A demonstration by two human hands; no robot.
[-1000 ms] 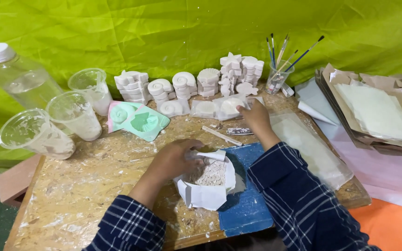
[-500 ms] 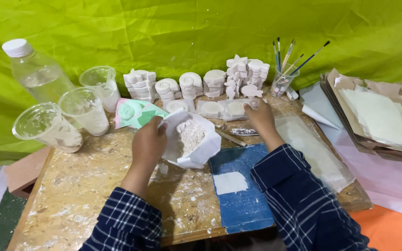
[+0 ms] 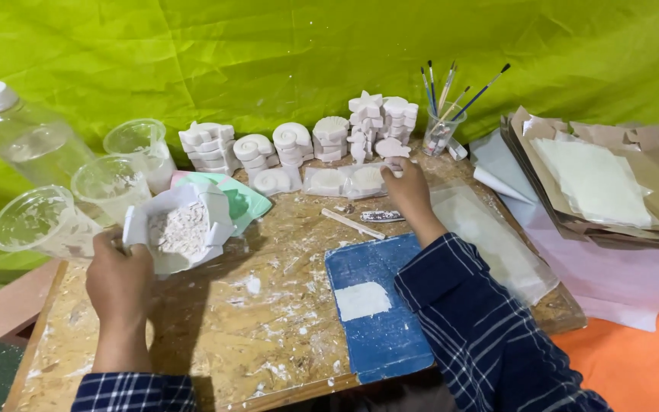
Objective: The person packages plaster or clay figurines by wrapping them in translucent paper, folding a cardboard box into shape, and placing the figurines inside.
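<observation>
My left hand (image 3: 118,276) grips a white paper packet (image 3: 179,229) filled with white plaster crumbs, held above the left part of the wooden board (image 3: 261,320), close to the plastic cups (image 3: 108,187). My right hand (image 3: 407,191) reaches to the back of the board and pinches a small white plaster piece (image 3: 395,162) next to clear bags of shell casts (image 3: 345,181). Behind them stand stacks of white plaster shells and stars (image 3: 329,137).
A plastic bottle (image 3: 20,133) stands far left. A green mould (image 3: 242,200) lies behind the packet. A blue mat (image 3: 375,313) with a white patch lies mid-board. A cup of paintbrushes (image 3: 444,126), sheets of paper and cardboard (image 3: 596,183) lie right.
My left hand lifted the packet of crumbs off the blue mat and carried it left toward the cups, leaving a white patch behind. My right hand stayed at the shell casts.
</observation>
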